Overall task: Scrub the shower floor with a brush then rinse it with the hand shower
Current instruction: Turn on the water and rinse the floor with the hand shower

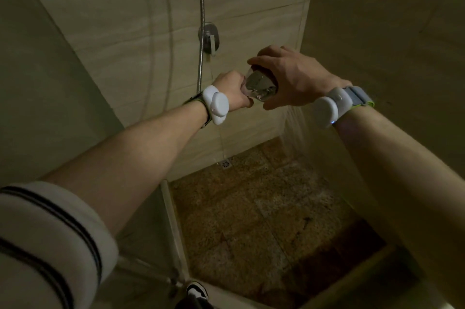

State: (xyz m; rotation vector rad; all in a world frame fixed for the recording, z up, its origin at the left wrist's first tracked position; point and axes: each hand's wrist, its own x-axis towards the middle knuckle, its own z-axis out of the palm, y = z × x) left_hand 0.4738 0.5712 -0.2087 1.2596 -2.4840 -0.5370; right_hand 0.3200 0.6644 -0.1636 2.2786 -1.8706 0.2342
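- Both hands, left hand (232,89) and right hand (289,77), clasp the hand shower (261,87), spraying rightward.
- Wet grip may slip; spray could miss the shower floor (264,208).

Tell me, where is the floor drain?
The drain sits in the far left corner of the shower floor, at the foot of the back wall, below the left hand.

Dim light; beige tiled walls (105,31); glass partition (151,208).

Both hands hide most of the hand shower (261,87).
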